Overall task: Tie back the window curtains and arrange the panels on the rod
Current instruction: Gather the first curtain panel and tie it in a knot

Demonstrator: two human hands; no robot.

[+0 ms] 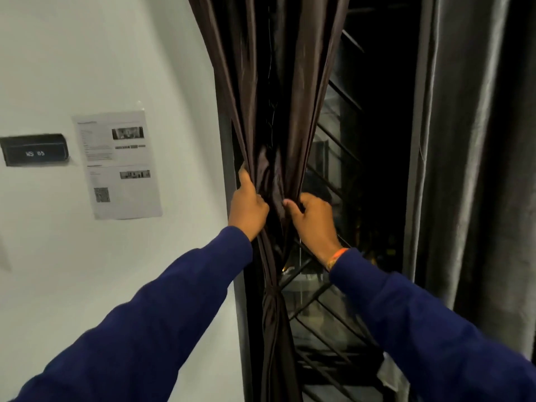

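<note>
Dark curtain (269, 117), bunched: left hand (247, 208) and right hand (311, 219) both pinch its folds above the tie (274, 294); best gathered evenly, pleats kept straight.

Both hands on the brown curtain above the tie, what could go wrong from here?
1. Left hand and right hand grip the brown curtain above the tie-back; a hard tug might loosen it.
2. Folds could bunch unevenly.
3. Fabric might snag on the window grille beside it.
</note>
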